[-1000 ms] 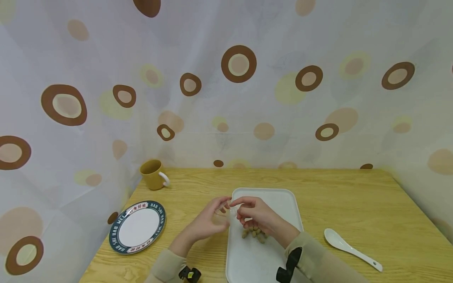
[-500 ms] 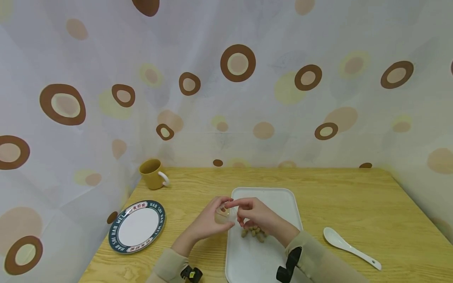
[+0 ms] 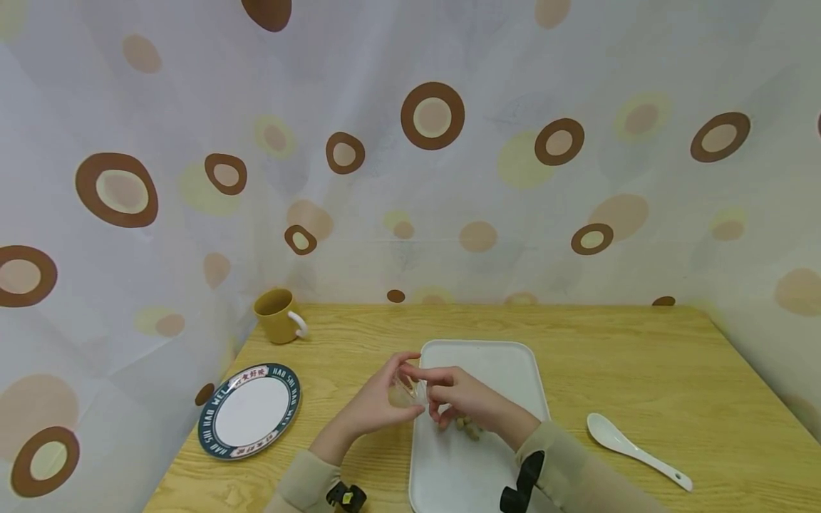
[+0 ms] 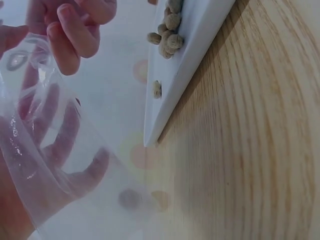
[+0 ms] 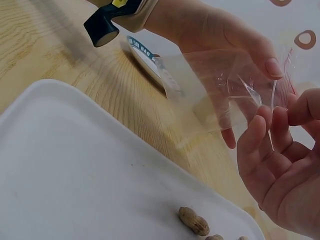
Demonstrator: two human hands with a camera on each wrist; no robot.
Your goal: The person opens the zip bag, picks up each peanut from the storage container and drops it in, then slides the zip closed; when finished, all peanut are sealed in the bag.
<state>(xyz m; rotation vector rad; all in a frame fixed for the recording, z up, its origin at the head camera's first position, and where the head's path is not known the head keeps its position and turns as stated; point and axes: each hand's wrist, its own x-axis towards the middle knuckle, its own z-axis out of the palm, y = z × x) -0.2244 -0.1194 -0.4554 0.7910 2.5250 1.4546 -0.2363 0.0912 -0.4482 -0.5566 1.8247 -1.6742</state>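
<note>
A clear plastic zip bag (image 5: 200,95) with a red line along its mouth is between my two hands, above the tray's left edge. My left hand (image 3: 375,402) holds it with thumb and fingers spread around its side, as the left wrist view shows through the film. At the mouth, my right hand (image 3: 471,395) pinches the zip strip between thumb and fingers. No contents show in the bag. Below, several unshelled peanuts (image 3: 471,429) lie on a white tray (image 3: 474,477), partly hidden by my right hand. In the right wrist view, one peanut (image 5: 194,221) shows whole.
A white spoon (image 3: 638,452) lies right of the tray on the wooden table (image 3: 616,356). To the left are a plate (image 3: 250,413) with a dark patterned rim and a yellow mug (image 3: 279,317) with a white handle. A patterned curtain (image 3: 494,178) surrounds the table.
My right fingers have moved slightly left, further over the bag's mouth, and cover more of the peanuts. The left hand has shifted only a little, still holding the bag.
</note>
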